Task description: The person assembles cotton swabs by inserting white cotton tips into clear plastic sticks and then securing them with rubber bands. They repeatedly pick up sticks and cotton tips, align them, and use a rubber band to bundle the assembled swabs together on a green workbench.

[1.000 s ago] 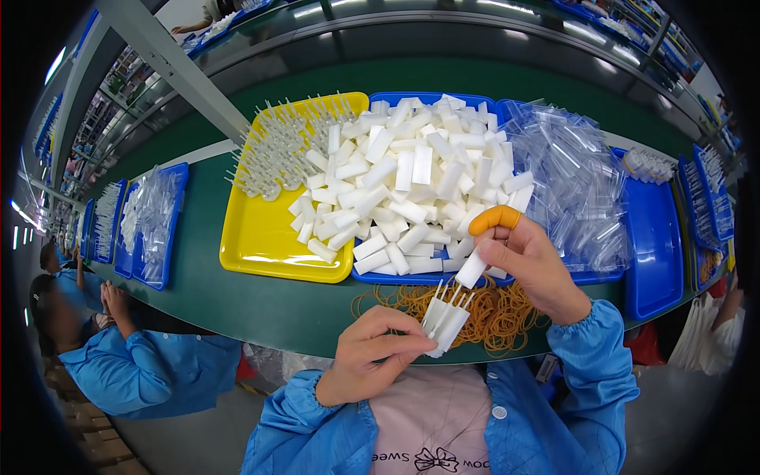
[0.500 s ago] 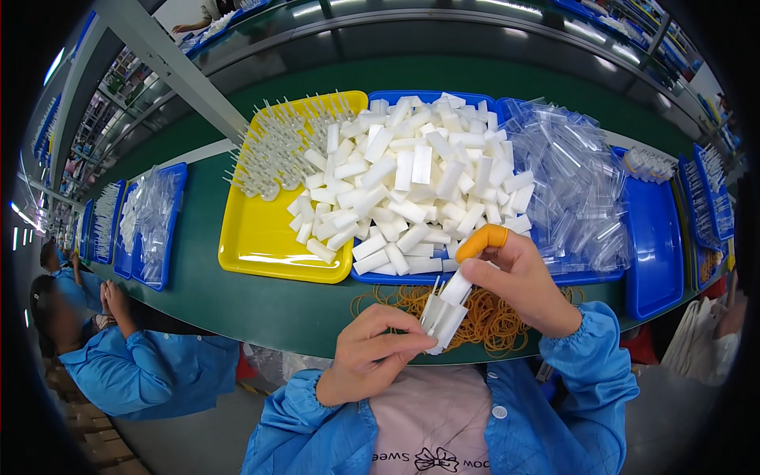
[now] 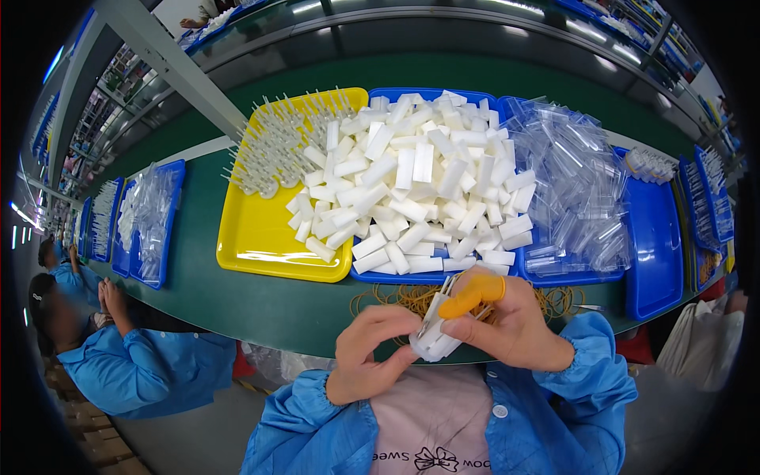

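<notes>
Close to the table's front edge I hold a white pin-studded piece point(image 3: 434, 342), a round base with thin metal pins and white blocks set among them. My left hand point(image 3: 370, 348) pinches its lower end between thumb and fingers. My right hand point(image 3: 513, 323), an orange finger cot point(image 3: 475, 294) on one finger, closes over its upper side and hides part of it. Beyond it, many loose white blocks point(image 3: 423, 162) are heaped on a blue tray point(image 3: 388, 277). At the left, a yellow tray point(image 3: 281, 261) carries similar pinned pieces point(image 3: 273, 146) with their pins up.
Tan rubber bands point(image 3: 388, 299) lie in a pile just behind my hands, with tweezers point(image 3: 590, 307) to the right. Clear plastic sleeves point(image 3: 570, 190) fill a blue tray farther right, beside another blue tray point(image 3: 653, 245). A co-worker in blue point(image 3: 150, 364) sits at my left.
My right hand has moved down and pressed the white block it was holding in among the pins. The piece has tilted and come slightly nearer to me; my left hand still grips its lower end.
</notes>
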`<action>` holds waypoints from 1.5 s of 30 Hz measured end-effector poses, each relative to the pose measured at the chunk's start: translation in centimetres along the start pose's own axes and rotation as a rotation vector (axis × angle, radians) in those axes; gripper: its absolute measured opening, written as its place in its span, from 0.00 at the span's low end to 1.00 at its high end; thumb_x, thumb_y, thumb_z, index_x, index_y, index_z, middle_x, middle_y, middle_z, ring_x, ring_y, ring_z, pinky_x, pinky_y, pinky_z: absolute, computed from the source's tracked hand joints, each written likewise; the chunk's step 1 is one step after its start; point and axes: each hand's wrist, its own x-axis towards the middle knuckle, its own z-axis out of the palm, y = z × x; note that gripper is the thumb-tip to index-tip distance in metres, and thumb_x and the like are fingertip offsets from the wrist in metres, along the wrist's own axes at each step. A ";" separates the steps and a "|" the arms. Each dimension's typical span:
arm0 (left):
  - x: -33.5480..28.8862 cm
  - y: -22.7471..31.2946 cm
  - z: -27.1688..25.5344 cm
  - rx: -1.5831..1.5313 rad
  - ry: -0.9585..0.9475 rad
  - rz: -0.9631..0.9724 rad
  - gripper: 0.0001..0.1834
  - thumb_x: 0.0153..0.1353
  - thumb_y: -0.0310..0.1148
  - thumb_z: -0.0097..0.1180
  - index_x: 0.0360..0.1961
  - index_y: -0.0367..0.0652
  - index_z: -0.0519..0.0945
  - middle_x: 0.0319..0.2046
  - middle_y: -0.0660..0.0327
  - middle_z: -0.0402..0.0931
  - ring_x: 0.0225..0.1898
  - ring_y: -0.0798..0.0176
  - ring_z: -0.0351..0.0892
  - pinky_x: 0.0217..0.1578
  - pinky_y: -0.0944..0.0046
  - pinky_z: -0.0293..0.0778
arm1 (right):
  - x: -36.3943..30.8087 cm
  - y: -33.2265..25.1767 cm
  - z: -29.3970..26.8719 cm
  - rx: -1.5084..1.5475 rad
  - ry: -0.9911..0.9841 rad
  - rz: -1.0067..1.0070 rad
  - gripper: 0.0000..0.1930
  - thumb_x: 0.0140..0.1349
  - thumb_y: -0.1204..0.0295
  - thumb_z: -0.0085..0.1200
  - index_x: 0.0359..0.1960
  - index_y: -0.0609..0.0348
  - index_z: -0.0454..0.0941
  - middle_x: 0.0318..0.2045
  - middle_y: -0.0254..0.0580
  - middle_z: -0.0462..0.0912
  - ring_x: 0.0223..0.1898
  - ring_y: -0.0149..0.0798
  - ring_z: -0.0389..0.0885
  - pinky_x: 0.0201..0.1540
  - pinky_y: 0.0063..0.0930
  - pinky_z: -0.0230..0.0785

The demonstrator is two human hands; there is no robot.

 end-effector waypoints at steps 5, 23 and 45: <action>0.1 -0.9 -0.3 -0.012 -0.008 -0.107 0.13 0.46 0.21 0.63 0.36 0.38 0.80 0.33 0.56 0.77 0.37 0.61 0.75 0.38 0.67 0.71 | 3.0 0.4 -2.9 -0.414 0.153 -0.345 0.06 0.52 0.75 0.56 0.32 0.60 0.80 0.29 0.41 0.75 0.32 0.41 0.75 0.36 0.31 0.66; 0.6 0.6 -0.2 0.237 -0.114 0.118 0.13 0.42 0.19 0.64 0.32 0.43 0.82 0.30 0.60 0.75 0.31 0.61 0.75 0.31 0.67 0.71 | 3.6 2.0 -3.3 0.291 0.248 0.065 0.15 0.57 0.72 0.57 0.45 0.61 0.71 0.32 0.32 0.74 0.34 0.24 0.73 0.38 0.17 0.66; 1.1 0.9 0.2 0.475 -0.185 0.380 0.14 0.36 0.25 0.65 0.30 0.49 0.86 0.29 0.67 0.77 0.30 0.63 0.72 0.28 0.65 0.70 | 2.3 1.5 -4.2 0.134 -0.044 0.176 0.09 0.59 0.70 0.56 0.34 0.64 0.77 0.30 0.32 0.79 0.34 0.23 0.74 0.39 0.19 0.67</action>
